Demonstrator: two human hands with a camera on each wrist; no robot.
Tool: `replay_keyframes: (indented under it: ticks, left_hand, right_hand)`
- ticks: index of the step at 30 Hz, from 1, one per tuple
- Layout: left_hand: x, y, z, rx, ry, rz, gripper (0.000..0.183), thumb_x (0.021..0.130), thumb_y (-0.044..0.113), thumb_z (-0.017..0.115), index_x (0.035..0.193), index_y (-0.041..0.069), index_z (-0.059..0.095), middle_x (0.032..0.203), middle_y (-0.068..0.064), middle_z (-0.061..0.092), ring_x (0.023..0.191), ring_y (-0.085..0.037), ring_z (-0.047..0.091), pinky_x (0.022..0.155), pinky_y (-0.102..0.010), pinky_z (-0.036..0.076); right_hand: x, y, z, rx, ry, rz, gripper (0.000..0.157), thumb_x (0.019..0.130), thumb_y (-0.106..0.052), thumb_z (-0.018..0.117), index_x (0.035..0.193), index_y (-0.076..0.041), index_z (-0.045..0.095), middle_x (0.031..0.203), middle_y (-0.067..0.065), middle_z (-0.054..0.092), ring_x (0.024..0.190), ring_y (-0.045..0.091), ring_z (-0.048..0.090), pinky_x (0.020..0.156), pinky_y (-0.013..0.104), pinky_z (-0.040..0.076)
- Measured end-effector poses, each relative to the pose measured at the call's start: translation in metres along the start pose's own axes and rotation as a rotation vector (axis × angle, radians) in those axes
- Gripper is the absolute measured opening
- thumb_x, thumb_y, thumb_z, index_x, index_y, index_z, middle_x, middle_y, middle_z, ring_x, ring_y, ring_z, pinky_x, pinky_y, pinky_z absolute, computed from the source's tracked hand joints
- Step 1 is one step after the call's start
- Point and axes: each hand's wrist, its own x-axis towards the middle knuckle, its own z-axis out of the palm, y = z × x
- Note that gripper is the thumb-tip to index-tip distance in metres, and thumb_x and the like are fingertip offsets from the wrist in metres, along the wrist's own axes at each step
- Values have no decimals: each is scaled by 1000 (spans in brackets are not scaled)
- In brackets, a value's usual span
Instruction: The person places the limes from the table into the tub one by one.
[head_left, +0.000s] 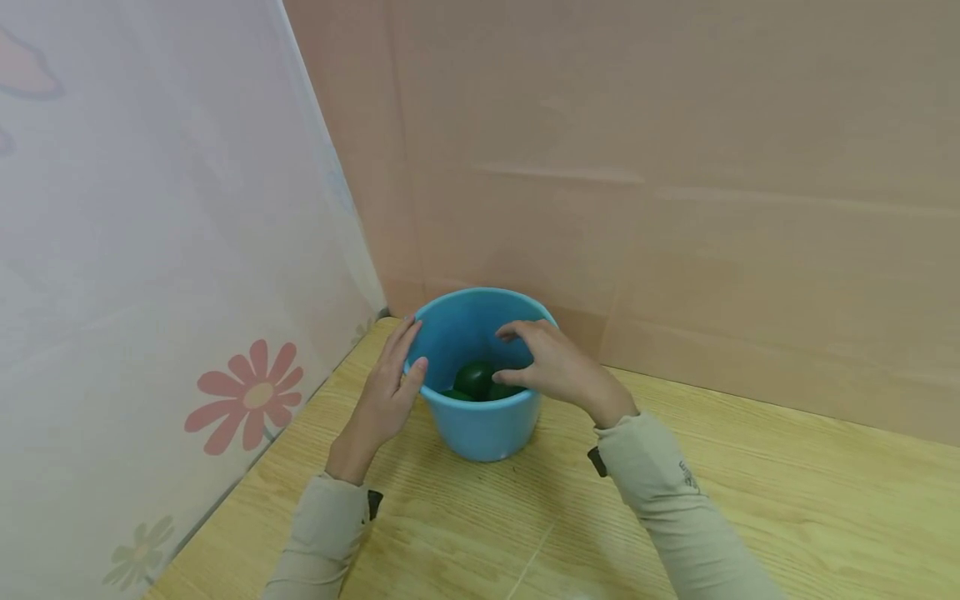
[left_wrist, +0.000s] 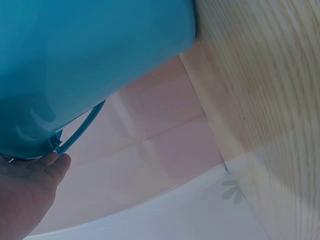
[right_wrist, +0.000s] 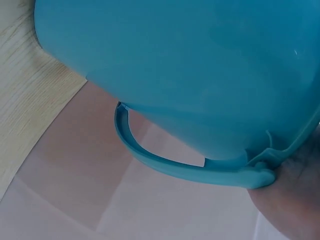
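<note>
A blue bucket [head_left: 486,429] stands upright on the wooden surface. Inside, at its bottom, lie several smooth, dark green, rounded things like avocados [head_left: 473,379], partly hidden by the near rim and the right hand. My left hand [head_left: 386,396] rests against the bucket's left rim, fingers fairly straight along the outside and thumb at the edge. Over the right rim reaches my right hand [head_left: 551,362], its fingers and thumb spread in a C above the green things, holding nothing visible. The bucket's handle [right_wrist: 185,172] hangs down behind it in the right wrist view.
A brownish-pink wall covering [head_left: 675,208] rises right behind the bucket. On the left hangs a pale sheet with printed flowers [head_left: 258,393]. Pale wooden tabletop [head_left: 750,500] extends to the right and toward the front.
</note>
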Motion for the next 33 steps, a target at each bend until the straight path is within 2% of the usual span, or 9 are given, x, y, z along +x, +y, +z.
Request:
replay_keyframes:
  ticks: [6, 14, 18, 24, 28, 33]
  left_hand:
    - [0, -1, 1, -13, -1, -2, 55, 107, 28, 39, 157, 7, 27, 165, -10, 19, 151, -36, 25, 114, -63, 31]
    - [2, -1, 0, -3, -7, -13, 55, 107, 29, 39, 156, 8, 28, 166, -9, 18, 151, -36, 24, 114, -63, 32]
    - [3, 0, -3, 48, -19, -24, 56, 107, 32, 39, 157, 9, 28, 166, -7, 18, 151, -34, 23, 114, -63, 31]
    - [4, 3, -10, 144, -21, -14, 59, 106, 36, 41, 157, 11, 28, 166, -8, 21, 151, -34, 24, 115, -62, 31]
    - [6, 7, -13, 171, -5, 3, 59, 106, 38, 42, 157, 12, 29, 165, -8, 23, 151, -35, 24, 114, -63, 31]
    - [11, 17, -11, 191, -29, 30, 58, 106, 39, 40, 157, 13, 30, 165, -8, 23, 153, -34, 21, 114, -64, 30]
  right_hand:
    - [0, 3, 2, 15, 34, -21, 59, 89, -33, 73, 138, -5, 54, 140, 11, 57, 134, 33, 49, 109, 52, 43]
    - [0, 8, 7, 50, 118, -37, 55, 91, -33, 72, 137, -10, 56, 142, 7, 56, 135, 31, 48, 109, 53, 43]
    - [0, 10, 9, 82, 150, -67, 53, 92, -33, 71, 137, -10, 56, 141, 5, 58, 135, 30, 49, 108, 53, 44]
    - [-2, 15, 11, 105, 199, -161, 51, 91, -34, 72, 135, -12, 58, 139, 5, 59, 134, 28, 51, 108, 52, 44]
    - [-5, 19, 9, 121, 224, -177, 54, 92, -38, 69, 139, -16, 54, 146, 5, 52, 140, 28, 45, 110, 54, 41]
    - [-11, 30, 5, 95, 272, -144, 61, 95, -42, 64, 147, -16, 46, 157, 8, 38, 147, 33, 33, 113, 60, 35]
